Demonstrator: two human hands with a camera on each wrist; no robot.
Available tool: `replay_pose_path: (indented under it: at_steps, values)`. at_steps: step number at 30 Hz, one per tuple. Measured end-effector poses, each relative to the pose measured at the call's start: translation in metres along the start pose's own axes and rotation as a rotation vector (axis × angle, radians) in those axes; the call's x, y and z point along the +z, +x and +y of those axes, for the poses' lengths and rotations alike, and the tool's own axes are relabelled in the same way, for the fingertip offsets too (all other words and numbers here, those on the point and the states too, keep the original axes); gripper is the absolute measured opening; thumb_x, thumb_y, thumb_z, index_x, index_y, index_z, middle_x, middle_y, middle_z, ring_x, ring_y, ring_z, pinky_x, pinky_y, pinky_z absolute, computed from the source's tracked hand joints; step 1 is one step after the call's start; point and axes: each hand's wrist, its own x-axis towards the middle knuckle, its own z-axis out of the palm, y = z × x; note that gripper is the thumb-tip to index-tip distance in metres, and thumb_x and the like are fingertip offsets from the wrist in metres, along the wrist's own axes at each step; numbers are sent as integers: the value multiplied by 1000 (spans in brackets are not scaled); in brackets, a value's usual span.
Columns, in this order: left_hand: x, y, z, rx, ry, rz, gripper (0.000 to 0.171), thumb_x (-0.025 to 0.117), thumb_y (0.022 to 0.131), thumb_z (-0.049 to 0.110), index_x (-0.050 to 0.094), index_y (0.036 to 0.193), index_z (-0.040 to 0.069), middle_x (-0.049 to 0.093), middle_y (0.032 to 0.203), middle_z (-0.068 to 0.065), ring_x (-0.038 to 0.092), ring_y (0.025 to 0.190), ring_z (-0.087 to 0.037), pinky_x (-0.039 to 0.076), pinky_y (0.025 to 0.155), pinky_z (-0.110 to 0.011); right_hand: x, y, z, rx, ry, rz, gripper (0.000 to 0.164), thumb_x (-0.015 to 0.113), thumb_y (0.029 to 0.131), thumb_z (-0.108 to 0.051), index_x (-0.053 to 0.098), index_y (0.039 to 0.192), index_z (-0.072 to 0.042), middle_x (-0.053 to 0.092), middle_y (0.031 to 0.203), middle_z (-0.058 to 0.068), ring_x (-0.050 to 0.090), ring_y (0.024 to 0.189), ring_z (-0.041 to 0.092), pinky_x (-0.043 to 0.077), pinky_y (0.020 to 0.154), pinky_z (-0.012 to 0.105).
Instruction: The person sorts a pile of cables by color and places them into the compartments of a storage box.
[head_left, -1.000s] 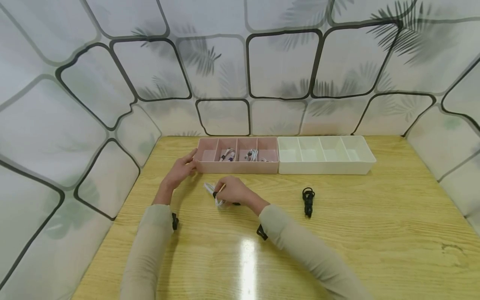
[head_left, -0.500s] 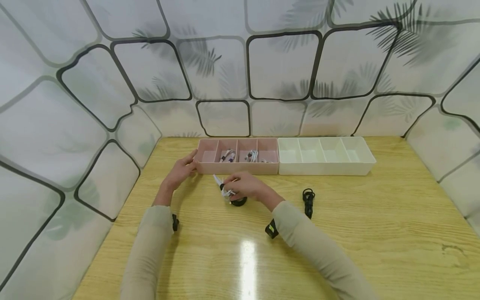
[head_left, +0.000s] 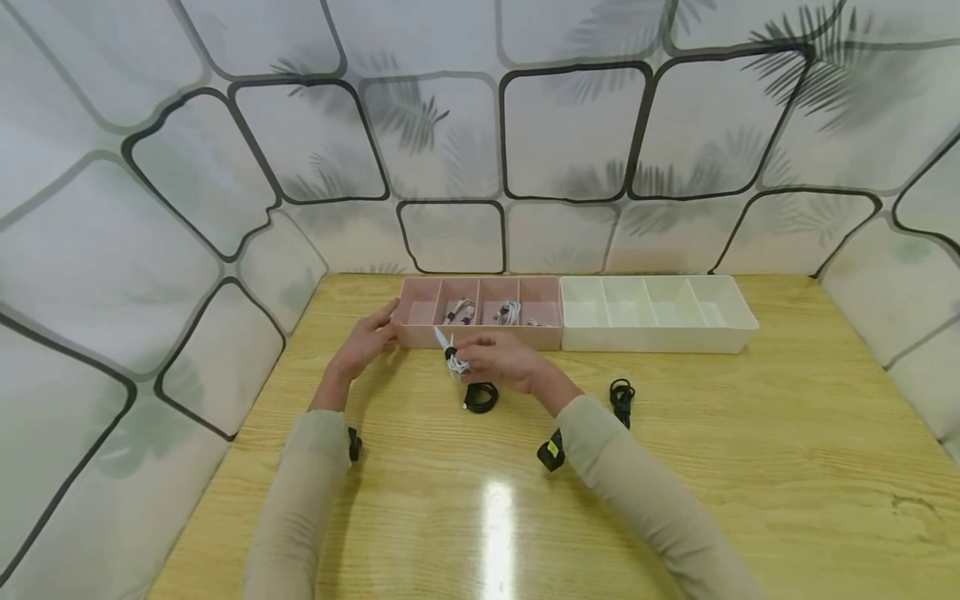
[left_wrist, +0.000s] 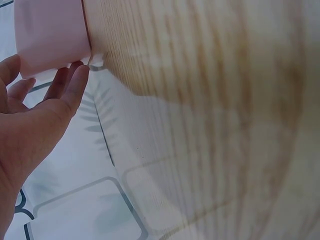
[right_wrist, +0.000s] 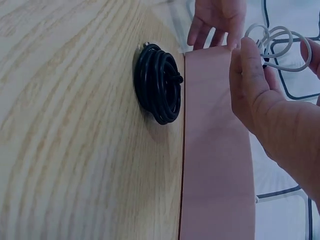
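Observation:
My right hand pinches a coiled white cable bound with a black tie, held above the table just in front of the pink divided box. In the right wrist view, loops of the white cable stick out between thumb and fingers. With fairly straight fingers, my left hand touches the left end of the pink box, also seen in the left wrist view. White cable bundles lie in some of its compartments. Below my right hand, a coiled black cable lies on the table.
A white divided box stands end to end with the pink one on the right. Another black cable bundle lies right of my right forearm, partly covered by the sleeve. A patterned curtain rises behind the wooden table.
My right hand has lifted the white cable off the table and carried it forward toward the pink box, uncovering the coiled black cable. My left hand has stayed at the box's end.

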Motion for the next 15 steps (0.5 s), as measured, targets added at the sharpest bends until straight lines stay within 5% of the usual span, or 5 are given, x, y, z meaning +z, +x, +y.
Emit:
replay_pose_path:
  at_steps: [8, 15]
  values:
    - [-1, 0, -1, -1, -15, 2, 56, 43, 107, 14, 21, 159, 14, 45, 141, -34, 48, 129, -44, 39, 107, -55, -3, 8, -11, -24, 37, -7, 42, 53, 100, -2, 45, 139, 11, 57, 116, 11, 63, 96, 17, 47, 104, 45]
    - [-1, 1, -1, -5, 4, -2, 58, 45, 107, 18, 21, 159, 15, 46, 140, -33, 49, 128, -41, 41, 107, -52, -8, 20, -18, -75, 90, 16, 22, 52, 100, 2, 54, 121, 8, 58, 110, 9, 65, 91, 16, 42, 107, 50]
